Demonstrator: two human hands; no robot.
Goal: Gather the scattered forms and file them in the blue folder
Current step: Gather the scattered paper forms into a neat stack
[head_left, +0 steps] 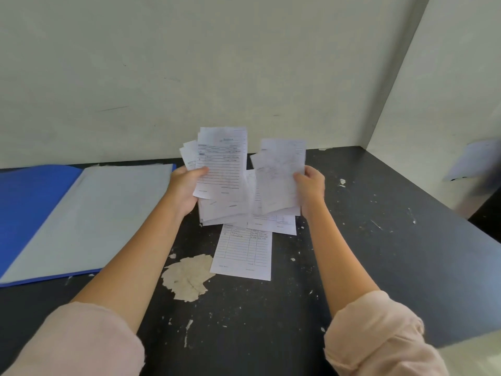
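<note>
Head view is showing two bare forearms reaching forward over a black, paint-flecked tabletop [352, 253], with pale pink sleeves [81, 343] pushed up near the elbows. The left hand [187, 185] is gripping a thick, uneven bundle of white printed forms [222, 158] with ruled tables. Its thumb is curling across the front sheet and its fingers are hiding behind. The bundle is standing nearly upright above the table, its sheets fanning out at the top left. The right hand [310, 185] is pinching a smaller bunch of white forms [279, 175] by the right edge, thumb on the front, and these sheets are looking blurred. The two bunches are hanging just beside each other; whether they are touching I cannot tell.

Beneath them, two more forms are lying flat on the table: one ruled white sheet [244, 251] nearest the person, and another white sheet [273, 223] partly covered by the held papers. The blue plastic folder [32, 202] is lying open at the left, apart from the loose sheets, with a pale grey-white page [103, 213] showing on its right half. A ragged beige patch of chipped surface [189, 278] is sitting just left of the nearest flat form. A blurred white paper [474, 158] is showing against the right wall.
</note>
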